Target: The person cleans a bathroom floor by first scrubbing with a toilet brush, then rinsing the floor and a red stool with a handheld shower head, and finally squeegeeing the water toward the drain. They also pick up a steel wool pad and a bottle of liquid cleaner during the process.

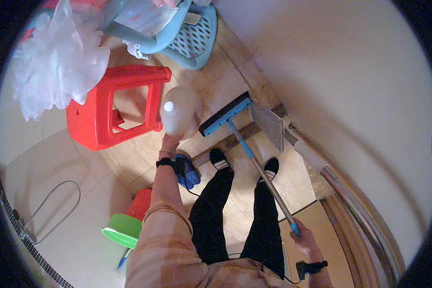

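Note:
My left hand (172, 141) grips a rounded, translucent whitish plastic container (181, 117) with a white round cap; the fingers are partly hidden beneath it. In my right hand (304, 235) is the top end of a long-handled floor brush or squeegee (257, 165), its shaft grey with light blue parts. The tool's blue head (227, 117) carries a black strip and slants over the floor, ahead of my feet. Whether the head touches the tiles I cannot tell. Right beside it is a grey panel with a pale rim (270, 122).
A red plastic stool (154, 104) lies tipped left of the container. Behind it are a white translucent bag (63, 61) and a light blue perforated plastic rack (194, 39). Blue slippers (186, 171), a green basin (124, 228) and a shower hose (80, 196) are also on the left.

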### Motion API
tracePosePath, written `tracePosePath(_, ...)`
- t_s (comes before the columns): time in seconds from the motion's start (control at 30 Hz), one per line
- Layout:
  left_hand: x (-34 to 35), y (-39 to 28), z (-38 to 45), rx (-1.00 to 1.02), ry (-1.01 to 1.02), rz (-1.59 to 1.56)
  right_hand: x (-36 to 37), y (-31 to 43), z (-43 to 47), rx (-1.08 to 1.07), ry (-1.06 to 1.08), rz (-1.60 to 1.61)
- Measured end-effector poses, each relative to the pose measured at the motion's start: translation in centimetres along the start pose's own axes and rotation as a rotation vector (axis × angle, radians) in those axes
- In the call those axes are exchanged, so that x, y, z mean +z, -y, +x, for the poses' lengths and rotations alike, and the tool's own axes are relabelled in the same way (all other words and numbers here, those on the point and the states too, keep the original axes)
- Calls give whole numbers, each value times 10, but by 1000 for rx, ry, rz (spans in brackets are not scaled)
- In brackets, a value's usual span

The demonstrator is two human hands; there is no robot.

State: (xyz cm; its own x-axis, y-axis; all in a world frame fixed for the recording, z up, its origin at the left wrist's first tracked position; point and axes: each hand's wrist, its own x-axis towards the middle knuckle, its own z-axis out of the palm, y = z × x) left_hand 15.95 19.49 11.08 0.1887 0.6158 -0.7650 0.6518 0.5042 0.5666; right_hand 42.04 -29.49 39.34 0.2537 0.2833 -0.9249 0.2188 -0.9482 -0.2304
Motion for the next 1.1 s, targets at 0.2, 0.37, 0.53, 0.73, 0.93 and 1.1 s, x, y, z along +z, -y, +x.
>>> tracePosePath(0.2,-5,40,-12,-256,-73,-292,0,2,1,30,-13,12)
tracePosePath(0.37,13,32,-35,-295,-197,-470,-8,16,-6,3,8,33)
tracePosePath(0.53,78,-84,-141,421,-704,-15,-11,17,-8,-2,34,95)
tracePosePath(0.73,227,-257,-320,1096,207,449,-16,10,-5,-238,-9,43)
tracePosePath(0.93,277,-300,-348,1010,513,593,-37,32,-19,-137,131,76)
tracePosePath(1.1,240,-304,-315,1054,273,364,-50,54,-46,-114,184,208)
